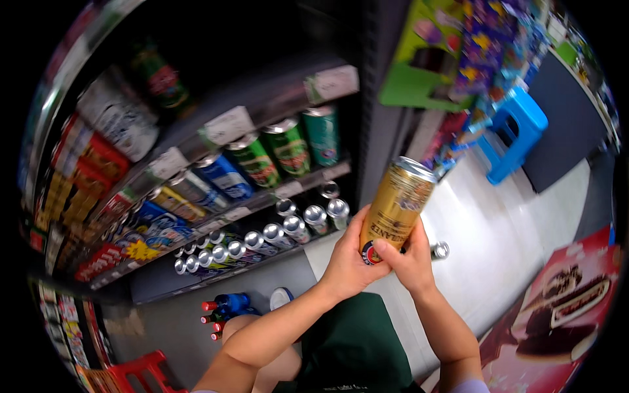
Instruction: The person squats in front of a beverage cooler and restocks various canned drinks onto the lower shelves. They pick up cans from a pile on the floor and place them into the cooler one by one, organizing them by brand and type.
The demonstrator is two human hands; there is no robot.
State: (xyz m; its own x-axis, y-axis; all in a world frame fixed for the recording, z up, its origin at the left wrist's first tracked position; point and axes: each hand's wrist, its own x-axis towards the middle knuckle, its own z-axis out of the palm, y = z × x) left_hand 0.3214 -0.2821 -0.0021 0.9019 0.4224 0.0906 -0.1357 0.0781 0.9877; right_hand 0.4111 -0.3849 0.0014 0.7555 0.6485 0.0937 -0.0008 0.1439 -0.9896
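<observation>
A tall gold Paulaner beer can (397,206) is gripped between both my hands, tilted with its silver lid up and to the right. My left hand (350,258) wraps the lower left side of the can. Around its lower right side is my right hand (412,258), with a thumb across the front. The can's base is hidden by my fingers. Left of the hands stand shelved drink cans (295,226) with silver tops. Another can (441,250) is on the floor beyond my right hand, partly covered by it.
Green, blue and teal cans (322,135) fill the shelf above, behind price tags (228,125). Bottles (231,304) stand on the floor by my leg. A blue plastic stool (516,132), hanging snack packets (484,44), a red stool (147,373) and a chest with ice-cream pictures (555,314) surround me.
</observation>
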